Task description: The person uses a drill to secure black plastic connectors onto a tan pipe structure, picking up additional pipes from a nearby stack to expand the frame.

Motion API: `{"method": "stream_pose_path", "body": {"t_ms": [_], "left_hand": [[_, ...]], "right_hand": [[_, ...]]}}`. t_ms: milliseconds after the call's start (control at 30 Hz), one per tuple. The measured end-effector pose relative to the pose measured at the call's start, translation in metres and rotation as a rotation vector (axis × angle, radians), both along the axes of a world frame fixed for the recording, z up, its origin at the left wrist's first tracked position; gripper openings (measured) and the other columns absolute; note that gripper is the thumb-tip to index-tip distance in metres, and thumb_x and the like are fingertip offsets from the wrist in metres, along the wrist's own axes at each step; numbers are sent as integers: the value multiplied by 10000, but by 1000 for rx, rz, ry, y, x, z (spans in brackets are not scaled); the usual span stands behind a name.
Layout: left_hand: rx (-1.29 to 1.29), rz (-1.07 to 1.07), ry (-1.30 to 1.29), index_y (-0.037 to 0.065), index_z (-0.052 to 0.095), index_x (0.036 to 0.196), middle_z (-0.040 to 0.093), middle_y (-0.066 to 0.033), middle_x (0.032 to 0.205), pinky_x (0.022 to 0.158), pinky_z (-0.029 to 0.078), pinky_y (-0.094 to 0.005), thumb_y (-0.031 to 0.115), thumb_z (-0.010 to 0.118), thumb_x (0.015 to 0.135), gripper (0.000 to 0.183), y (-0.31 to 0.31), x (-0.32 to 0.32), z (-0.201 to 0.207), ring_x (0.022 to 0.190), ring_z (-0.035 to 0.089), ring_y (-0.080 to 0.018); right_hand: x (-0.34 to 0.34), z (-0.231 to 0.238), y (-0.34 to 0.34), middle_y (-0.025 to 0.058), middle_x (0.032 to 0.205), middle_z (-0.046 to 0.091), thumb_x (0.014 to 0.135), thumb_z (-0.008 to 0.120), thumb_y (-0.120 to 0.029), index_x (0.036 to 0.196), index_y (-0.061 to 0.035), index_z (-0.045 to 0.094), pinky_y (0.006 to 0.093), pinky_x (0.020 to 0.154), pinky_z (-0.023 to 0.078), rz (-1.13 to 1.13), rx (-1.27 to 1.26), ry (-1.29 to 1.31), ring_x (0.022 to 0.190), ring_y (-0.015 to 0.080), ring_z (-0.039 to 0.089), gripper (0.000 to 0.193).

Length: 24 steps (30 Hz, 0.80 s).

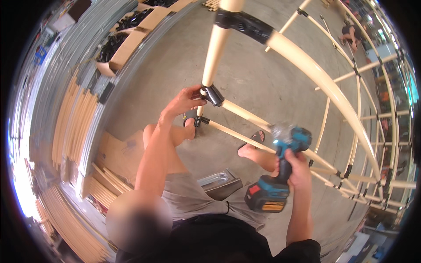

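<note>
Holding the heavy-looking drill by its handle is the right hand; the left hand grips a stiff-looking joint.

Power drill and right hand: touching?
Touching. The head view shows the right hand wrapped around the power drill at its grip.

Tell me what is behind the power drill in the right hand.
Two cream pipes and the right leg pass behind the power drill, with gray floor around it. The stretches of pipe and leg covered by drill and right hand cannot be seen.
</note>
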<state>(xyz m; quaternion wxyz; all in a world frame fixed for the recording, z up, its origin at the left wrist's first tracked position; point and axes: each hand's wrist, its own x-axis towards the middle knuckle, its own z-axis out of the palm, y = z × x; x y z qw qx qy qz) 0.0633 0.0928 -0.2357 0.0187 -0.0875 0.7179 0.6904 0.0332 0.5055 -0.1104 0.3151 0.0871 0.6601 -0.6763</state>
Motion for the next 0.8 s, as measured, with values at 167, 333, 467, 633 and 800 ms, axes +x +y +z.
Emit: {"method": "stream_pose_path", "body": {"t_ms": [167,333,467,633,800], "left_hand": [[95,137,51,42,555,1293,642,-13,1083,937,433,-289,26,672,843,466,17,11,7,1043,575,-125],[2,207,3,153,598,1268,635,-17,937,959,415,-357,187,801,751,557,22,9,-16,980,561,-170],[44,38,-3,130,618,1234,649,-10,943,873,435,-347,191,827,738,542,3,4,4,918,560,-162],[56,-53,55,81,659,1170,684,-38,953,851,451,-352,168,822,742,467,-7,-8,1,906,583,-178],[-10,7,10,24,663,1121,690,-65,947,827,458,-325,119,813,732,428,-4,6,15,896,587,-159]], "right_hand": [[-83,26,-6,103,820,633,880,675,-448,1039,-4,569,347,626,543,96,-2,-134,688,199,629,483],[-156,39,-42,58,729,613,831,767,-384,985,-45,563,325,521,515,205,314,-15,590,162,599,424],[-201,51,-114,26,660,578,800,791,-271,930,-74,567,272,457,457,551,606,222,520,124,552,325],[-225,5,-193,7,637,559,758,812,-191,903,-66,592,243,435,399,890,589,244,500,90,515,291],[-230,-60,-206,-7,631,563,774,801,-178,803,-80,633,245,442,388,933,512,234,494,81,501,197]]}}
